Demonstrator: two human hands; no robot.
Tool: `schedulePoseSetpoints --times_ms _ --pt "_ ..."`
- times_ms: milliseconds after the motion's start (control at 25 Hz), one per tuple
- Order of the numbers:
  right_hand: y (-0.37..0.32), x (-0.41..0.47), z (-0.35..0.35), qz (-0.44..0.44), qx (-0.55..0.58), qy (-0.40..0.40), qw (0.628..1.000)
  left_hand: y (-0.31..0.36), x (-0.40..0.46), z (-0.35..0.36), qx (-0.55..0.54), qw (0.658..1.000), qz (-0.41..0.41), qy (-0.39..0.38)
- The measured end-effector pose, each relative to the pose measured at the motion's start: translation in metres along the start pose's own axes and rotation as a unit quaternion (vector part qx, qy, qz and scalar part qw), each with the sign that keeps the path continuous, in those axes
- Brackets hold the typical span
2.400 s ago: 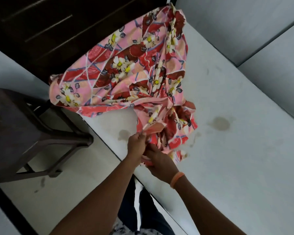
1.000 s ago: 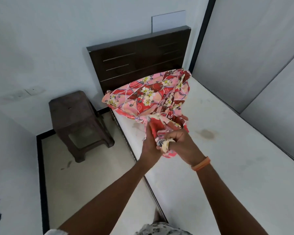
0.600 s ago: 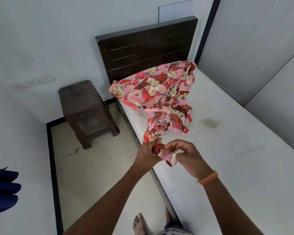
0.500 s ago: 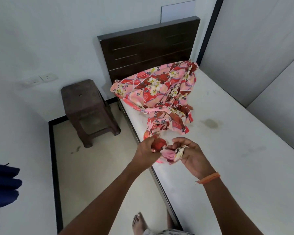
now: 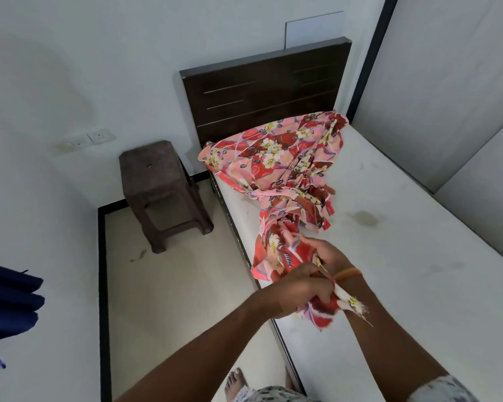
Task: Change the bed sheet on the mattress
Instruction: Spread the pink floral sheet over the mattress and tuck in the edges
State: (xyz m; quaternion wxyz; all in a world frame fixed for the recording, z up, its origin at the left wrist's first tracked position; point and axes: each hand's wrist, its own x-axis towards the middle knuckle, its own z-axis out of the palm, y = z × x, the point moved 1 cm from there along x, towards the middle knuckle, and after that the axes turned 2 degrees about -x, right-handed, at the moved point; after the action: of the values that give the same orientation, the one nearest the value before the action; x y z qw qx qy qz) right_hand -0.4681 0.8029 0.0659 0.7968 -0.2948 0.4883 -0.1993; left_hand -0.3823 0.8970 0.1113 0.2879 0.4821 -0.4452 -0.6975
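White-walled bedroom: bare white mattress [image 5: 389, 242] lying against a dark wooden headboard [image 5: 262, 91], brown plastic stool [image 5: 157, 181] standing beside it. Pink-and-red floral bed sheet [image 5: 279, 161], half a second ago bunched nearer the headboard, is now stretching further toward the person. Left hand [image 5: 296, 291] and right hand [image 5: 328, 256] are crossing, fingers curling around the sheet's gathered end at the mattress's near edge.

no writing, label, brand or number can be read anywhere, not on the bed sheet [image 5: 276, 158] nor around it.
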Motion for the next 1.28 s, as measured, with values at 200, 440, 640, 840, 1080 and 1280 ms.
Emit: schedulePoseSetpoints --times_ms 200,440,640,840,1080,1280 --pt "0.002 0.002 -0.089 -0.105 -0.003 0.063 0.992 -0.005 0.012 -0.01 0.036 0.997 -0.024 0.056" --pt "-0.007 -0.066 -0.085 -0.172 0.219 0.077 0.957 -0.029 0.038 -0.045 0.162 0.965 -0.083 0.187" --pt "0.038 -0.131 -0.054 -0.227 0.023 0.043 0.973 0.001 0.061 -0.017 -0.101 0.98 -0.063 0.161" --pt "0.089 -0.16 -0.07 -0.139 -0.064 -0.023 0.988 -0.033 0.077 0.042 0.039 0.979 -0.078 0.183" --pt "0.132 -0.166 -0.166 -0.088 0.063 0.156 0.982 -0.053 0.04 0.131 0.019 0.994 -0.001 0.106" --pt "0.128 -0.212 -0.197 -0.14 0.094 0.103 0.98 -0.069 0.024 0.24 0.195 0.977 0.068 0.046"
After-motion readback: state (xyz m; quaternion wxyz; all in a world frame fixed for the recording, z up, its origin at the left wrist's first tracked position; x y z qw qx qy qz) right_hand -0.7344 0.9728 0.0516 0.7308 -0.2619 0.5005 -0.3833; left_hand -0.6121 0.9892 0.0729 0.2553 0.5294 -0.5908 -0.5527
